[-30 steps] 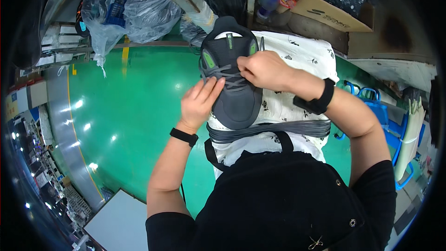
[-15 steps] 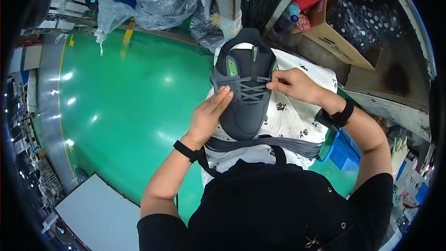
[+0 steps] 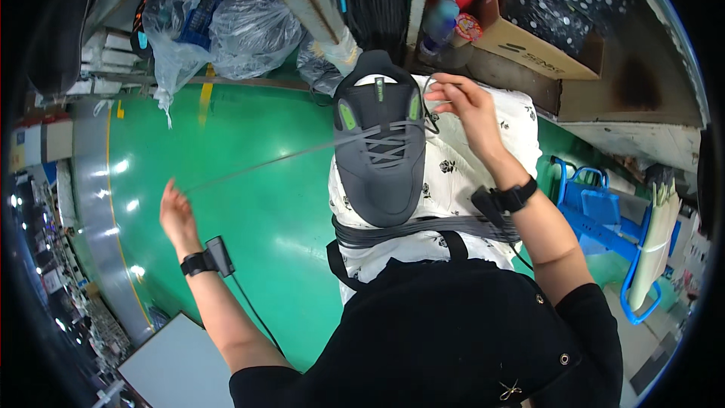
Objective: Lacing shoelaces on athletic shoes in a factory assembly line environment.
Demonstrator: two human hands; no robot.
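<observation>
A dark grey sneaker [image 3: 384, 190] with green side patches rests on a white cloth printed with black roses [image 3: 476, 143], its toe pointing toward me. Grey lacing criss-crosses its front. Far out to the left, my left hand [image 3: 178, 219] is closed on a shoelace [image 3: 276, 157], which runs taut from the upper eyelets. Beside the shoe's right collar is my right hand [image 3: 474, 113], its fingers pinched on a dark lace that loops down beside the shoe. The lace's far end is hard to make out.
A bundle of grey laces [image 3: 411, 234] lies across the cloth before the toe. Clear plastic bags [image 3: 253, 34] hang at the back left, near a metal post [image 3: 302, 0]. At the back right stands a cardboard box [image 3: 529, 49]; a blue rack [image 3: 604, 215] stands at right.
My left hand has gone from the shoe's side far left, drawing the lace out. My right hand has moved up beside the collar. The view has shifted, and the shoe appears turned slightly.
</observation>
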